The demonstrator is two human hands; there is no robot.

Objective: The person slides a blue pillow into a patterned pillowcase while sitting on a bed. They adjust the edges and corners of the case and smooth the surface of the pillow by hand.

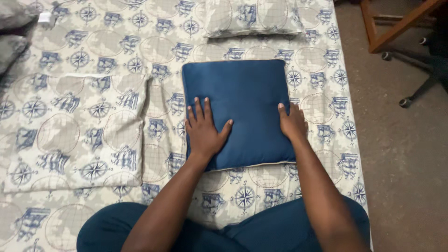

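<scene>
Grey pillows [11, 28]: upper left corner, only partly in frame.
Flat pillowcase [74, 133]: left-centre, same map-and-compass print as the bedsheet [261, 191] under it.
Left hand [204, 128]: open, fingers spread, palm flat on lower left of the blue cushion [238, 102]; gripping nothing.
Blue cushion: centre of frame, lying flat on the sheet.
Right hand [292, 122]: at cushion's right edge, thumb on top; other fingers look tucked round the side, can't tell for sure.
Printed pillow [254, 16]: top centre.
Wooden frame [396, 23]: upper right, on the floor.
</scene>
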